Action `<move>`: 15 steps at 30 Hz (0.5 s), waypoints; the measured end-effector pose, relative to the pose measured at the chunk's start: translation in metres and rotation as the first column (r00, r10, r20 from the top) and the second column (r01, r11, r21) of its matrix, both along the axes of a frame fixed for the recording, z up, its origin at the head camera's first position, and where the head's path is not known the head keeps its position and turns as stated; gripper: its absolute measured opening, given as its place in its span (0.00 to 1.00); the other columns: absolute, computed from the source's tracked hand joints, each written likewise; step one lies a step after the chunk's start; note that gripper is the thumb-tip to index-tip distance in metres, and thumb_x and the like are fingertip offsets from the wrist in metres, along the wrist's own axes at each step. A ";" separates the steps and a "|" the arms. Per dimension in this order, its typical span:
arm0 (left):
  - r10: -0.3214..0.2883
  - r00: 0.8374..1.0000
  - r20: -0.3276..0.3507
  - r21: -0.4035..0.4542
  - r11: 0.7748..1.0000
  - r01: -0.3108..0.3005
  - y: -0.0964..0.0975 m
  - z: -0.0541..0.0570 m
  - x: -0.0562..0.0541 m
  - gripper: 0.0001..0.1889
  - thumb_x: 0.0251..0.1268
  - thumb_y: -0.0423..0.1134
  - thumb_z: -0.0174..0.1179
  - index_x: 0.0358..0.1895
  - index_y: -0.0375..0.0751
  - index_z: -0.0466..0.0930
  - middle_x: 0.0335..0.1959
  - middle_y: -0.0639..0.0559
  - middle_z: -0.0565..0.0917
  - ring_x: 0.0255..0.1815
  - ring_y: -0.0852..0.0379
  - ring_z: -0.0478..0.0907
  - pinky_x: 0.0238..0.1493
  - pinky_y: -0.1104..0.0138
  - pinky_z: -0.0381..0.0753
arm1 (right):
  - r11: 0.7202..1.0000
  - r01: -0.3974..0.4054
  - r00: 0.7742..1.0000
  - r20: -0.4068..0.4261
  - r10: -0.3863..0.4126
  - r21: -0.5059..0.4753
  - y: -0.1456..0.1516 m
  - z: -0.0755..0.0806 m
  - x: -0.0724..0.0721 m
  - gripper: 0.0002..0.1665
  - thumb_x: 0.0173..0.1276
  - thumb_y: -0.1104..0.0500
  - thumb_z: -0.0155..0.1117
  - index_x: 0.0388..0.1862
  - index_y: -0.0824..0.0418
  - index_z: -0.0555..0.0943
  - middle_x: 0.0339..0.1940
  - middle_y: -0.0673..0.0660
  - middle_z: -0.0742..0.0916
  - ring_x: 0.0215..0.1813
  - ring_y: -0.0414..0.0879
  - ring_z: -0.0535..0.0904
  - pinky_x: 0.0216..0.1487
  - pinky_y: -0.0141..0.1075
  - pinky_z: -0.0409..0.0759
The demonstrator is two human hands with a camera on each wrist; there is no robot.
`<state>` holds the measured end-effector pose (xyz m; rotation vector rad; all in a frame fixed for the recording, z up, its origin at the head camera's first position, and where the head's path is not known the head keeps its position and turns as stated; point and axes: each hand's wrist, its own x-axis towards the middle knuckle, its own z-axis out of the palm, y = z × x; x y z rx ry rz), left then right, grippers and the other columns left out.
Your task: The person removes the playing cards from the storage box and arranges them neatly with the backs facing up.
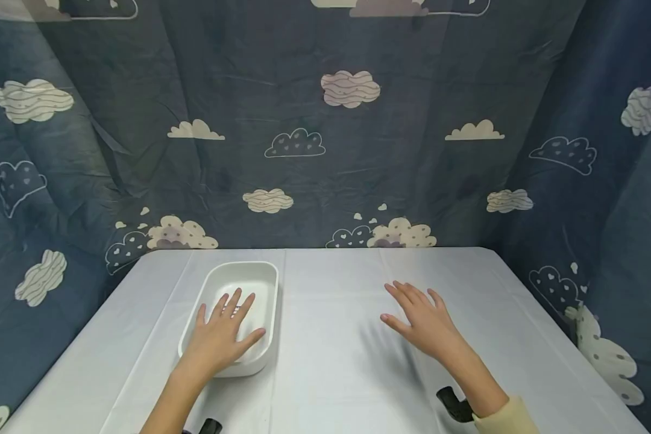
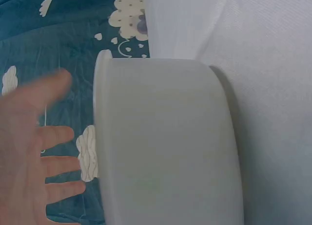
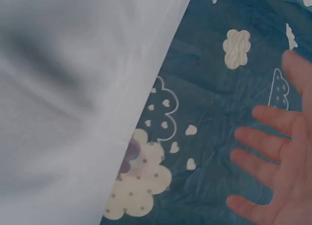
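Note:
A white rectangular basin [image 1: 273, 301] with rounded corners stands on the left part of the table. Over it is my left hand [image 1: 219, 340], its fingers spread and holding nothing. Small dark marks on the basin floor show between those fingers; most of them are hidden. In the left wrist view the basin's outer wall [image 2: 168, 142] fills the middle, with the hand [image 2: 22, 152] apart from it, above the rim. My right hand [image 1: 428, 325] hovers over the right side of the table, fingers extended, nothing in its grasp. The right wrist view shows the same hand [image 3: 287, 161] with parted fingers.
A white cloth [image 1: 331, 337] with fold creases covers the table. Behind and at both sides hangs a dark blue curtain [image 1: 401, 175] printed with clouds. Black wrist-mounted pieces [image 1: 456, 404] show near both wrists. A pale yellow sleeve [image 1: 504, 417] covers the right forearm.

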<state>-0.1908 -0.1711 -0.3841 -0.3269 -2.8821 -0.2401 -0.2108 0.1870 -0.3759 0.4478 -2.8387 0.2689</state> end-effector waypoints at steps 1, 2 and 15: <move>-0.001 1.000 -0.011 0.000 1.000 0.001 -0.001 0.001 0.001 0.35 0.59 0.60 0.51 0.67 0.48 0.60 0.67 0.42 0.63 0.67 0.41 0.60 0.62 0.38 0.53 | 1.000 -0.007 1.000 -0.016 0.007 0.003 -0.002 0.002 0.000 0.35 0.61 0.41 0.56 0.64 0.55 0.67 0.62 0.59 0.74 0.64 0.56 0.68 0.63 0.61 0.55; -0.003 1.000 -0.023 0.005 1.000 0.003 -0.002 0.003 0.003 0.34 0.59 0.58 0.52 0.66 0.47 0.61 0.66 0.42 0.65 0.66 0.41 0.62 0.61 0.39 0.55 | 1.000 -0.014 0.999 -0.029 0.014 0.003 -0.003 0.003 -0.001 0.33 0.61 0.42 0.57 0.62 0.55 0.69 0.60 0.58 0.77 0.62 0.55 0.70 0.63 0.59 0.58; 0.146 0.989 0.018 0.170 0.974 -0.147 -0.032 0.013 0.013 0.25 0.64 0.48 0.50 0.62 0.39 0.66 0.61 0.38 0.70 0.61 0.39 0.66 0.56 0.44 0.63 | 0.993 -0.108 0.992 -0.073 0.104 -0.046 -0.043 0.028 -0.005 0.19 0.65 0.48 0.55 0.53 0.52 0.76 0.42 0.50 0.86 0.47 0.46 0.81 0.55 0.48 0.71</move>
